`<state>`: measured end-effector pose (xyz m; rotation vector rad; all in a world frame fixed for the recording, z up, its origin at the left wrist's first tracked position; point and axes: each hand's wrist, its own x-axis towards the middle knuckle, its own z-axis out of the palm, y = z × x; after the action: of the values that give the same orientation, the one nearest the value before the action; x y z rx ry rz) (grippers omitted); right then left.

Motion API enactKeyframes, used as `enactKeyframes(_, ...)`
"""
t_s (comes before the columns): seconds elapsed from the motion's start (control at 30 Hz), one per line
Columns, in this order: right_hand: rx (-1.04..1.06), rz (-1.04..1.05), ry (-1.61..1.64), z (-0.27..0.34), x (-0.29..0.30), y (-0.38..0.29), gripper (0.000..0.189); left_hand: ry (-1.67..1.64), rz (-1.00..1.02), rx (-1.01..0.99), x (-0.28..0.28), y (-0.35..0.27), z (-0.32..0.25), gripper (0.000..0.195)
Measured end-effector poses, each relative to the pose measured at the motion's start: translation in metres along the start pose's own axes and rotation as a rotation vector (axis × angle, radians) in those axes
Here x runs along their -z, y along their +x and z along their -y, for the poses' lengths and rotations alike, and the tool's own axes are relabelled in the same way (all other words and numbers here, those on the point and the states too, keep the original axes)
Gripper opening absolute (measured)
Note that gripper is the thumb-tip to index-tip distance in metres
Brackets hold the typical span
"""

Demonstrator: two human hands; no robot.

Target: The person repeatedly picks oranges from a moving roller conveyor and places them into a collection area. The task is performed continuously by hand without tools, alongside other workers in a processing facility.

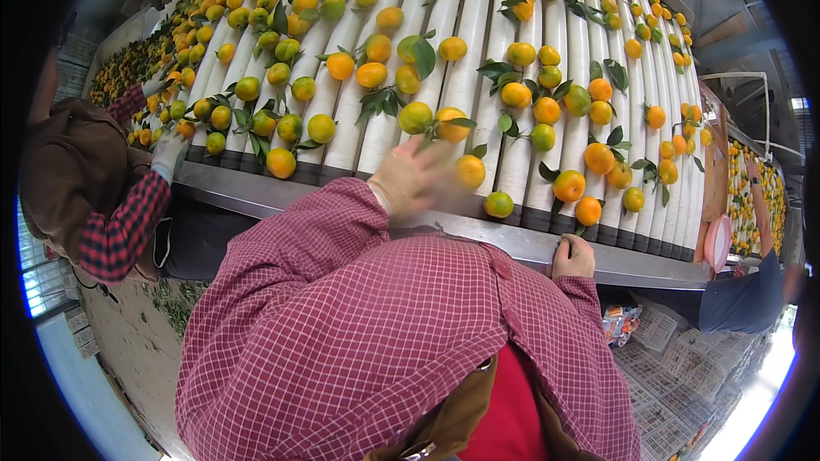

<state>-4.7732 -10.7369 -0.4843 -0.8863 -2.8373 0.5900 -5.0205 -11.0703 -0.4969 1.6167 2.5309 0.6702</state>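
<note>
White rollers of a roller conveyor (458, 86) carry many orange and green-tinged mandarins, some with leaves. My left hand (410, 176) is over the near ends of the rollers, fingers spread and blurred. Just beyond its fingertips lie a greenish mandarin (416, 118) and an orange mandarin with a leaf (452, 125); whether it touches either cannot be told. Another orange mandarin (471, 171) is right of the hand. My right hand (573, 256) rests with curled fingers on the metal edge, below an orange mandarin (587, 211).
A metal rail (500, 230) borders the conveyor's near side. At left, a co-worker's gloved hand (169, 152) reaches over the rollers. On the right are a pink basin (718, 243), another person's arm (761, 211) and more fruit. Newspapers (679, 371) cover the floor at lower right.
</note>
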Motion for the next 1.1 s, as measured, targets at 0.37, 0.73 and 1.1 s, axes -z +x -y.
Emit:
enactKeyframes(0.37,0.004,-0.034,0.031,0.048,-0.021,-0.010,0.015,0.473,-0.028,0.466,0.029,0.056,0.100,0.042)
enactKeyframes(0.73,-0.028,0.003,-0.008,0.098,-0.042,-0.019,0.016,0.251,0.303,-0.065,0.051,-0.090,0.115,0.051)
enactKeyframes(1.1,-0.020,0.029,0.017,0.144,-0.062,-0.026,0.016,0.297,0.061,1.140,0.111,-0.086,0.251,0.075)
